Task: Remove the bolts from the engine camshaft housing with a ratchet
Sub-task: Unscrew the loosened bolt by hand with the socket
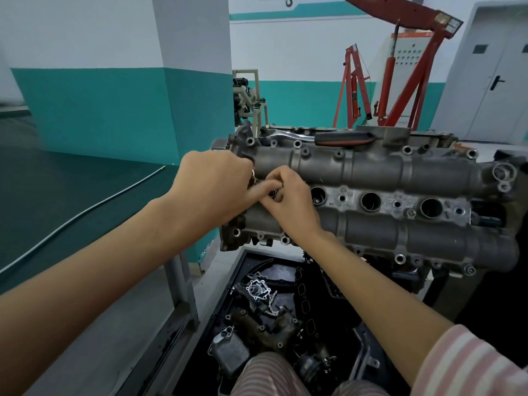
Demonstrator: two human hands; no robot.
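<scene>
Two hands are met at the left end of the camshaft housing (371, 170), a grey cast part set across the middle of the scene on top of the engine, with two long rounded covers and a row of round plug wells between them. The left hand (211, 184) is laid over the housing's left end, knuckles up, fingers curled down; what is held under them cannot be told, only a small glint of metal is seen at its right edge. The right hand (288, 201) is placed just beside it, touching it, with fingertips pinched together on a small dark round piece at the leftmost well; whether it is a bolt cannot be told. The ratchet (323, 137) is left lying on the far edge of the housing, untouched, chrome head to the left, black and red grip to the right. Bolt heads are seen along the near and far flanges. Below the engine, near the person, a black tray (368, 350) is filled with removed engine parts. A dark green table (57, 190) is seen at the left, with a thin metal rod (85, 210) laid on it. Far right, a red engine hoist (408, 70) is stood against the wall beside a grey door (497, 81). Pink striped sleeves are seen at the bottom.
</scene>
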